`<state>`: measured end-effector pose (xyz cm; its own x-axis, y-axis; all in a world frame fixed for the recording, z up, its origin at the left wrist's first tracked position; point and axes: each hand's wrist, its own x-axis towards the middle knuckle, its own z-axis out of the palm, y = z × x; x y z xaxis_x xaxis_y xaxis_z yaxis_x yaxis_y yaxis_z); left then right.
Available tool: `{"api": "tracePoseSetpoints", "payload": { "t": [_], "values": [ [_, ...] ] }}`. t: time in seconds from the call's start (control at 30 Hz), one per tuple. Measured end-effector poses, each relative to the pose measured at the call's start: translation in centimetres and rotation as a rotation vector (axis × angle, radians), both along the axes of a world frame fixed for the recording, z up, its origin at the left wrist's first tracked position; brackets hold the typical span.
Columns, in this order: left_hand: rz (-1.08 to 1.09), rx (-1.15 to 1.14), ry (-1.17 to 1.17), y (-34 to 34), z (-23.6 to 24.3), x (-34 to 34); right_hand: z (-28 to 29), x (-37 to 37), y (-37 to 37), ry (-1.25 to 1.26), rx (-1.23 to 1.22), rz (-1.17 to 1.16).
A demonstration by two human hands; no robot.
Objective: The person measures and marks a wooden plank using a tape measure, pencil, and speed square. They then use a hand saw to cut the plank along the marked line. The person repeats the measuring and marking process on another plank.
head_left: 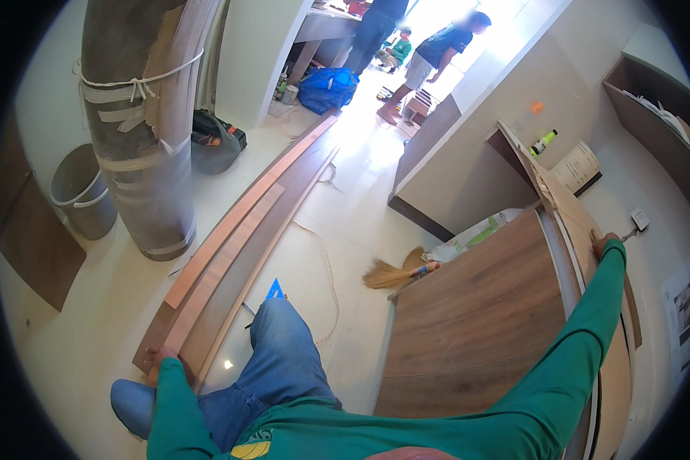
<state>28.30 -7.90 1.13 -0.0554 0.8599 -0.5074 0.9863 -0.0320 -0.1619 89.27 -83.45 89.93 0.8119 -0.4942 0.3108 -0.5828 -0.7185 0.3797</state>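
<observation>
Risk: long boards on the floor could skew or slip if raised from the near end alone; likely cause, their length. Left hand: fingers bent at that end, grip cannot be told. Right hand: at tan panel, closure unclear.

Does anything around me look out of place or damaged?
A few things. The long planks by the left hand are stacked unevenly, their near ends staggered. A loose string trails across the pale floor. The brown cardboard on the tall wrapped roll has a ragged edge, as if torn.
</observation>
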Motion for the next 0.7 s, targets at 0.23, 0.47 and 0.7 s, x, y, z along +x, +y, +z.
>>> {"api": "tracePoseSetpoints", "payload": {
  "t": [0.23,0.47,0.7],
  "values": [
    [-0.038,-0.080,0.033,-1.3,2.3,3.1,1.2,-6.8,5.3,-0.432,-0.058,-0.002],
    [-0.131,-0.119,0.097,-1.5,4.4,3.0,6.4,-8.2,13.1,-0.681,-0.415,0.358],
    [-0.147,-0.083,0.056,-1.1,4.7,1.9,6.1,-21.9,32.6,-0.979,-0.687,1.221]
  ]
}}
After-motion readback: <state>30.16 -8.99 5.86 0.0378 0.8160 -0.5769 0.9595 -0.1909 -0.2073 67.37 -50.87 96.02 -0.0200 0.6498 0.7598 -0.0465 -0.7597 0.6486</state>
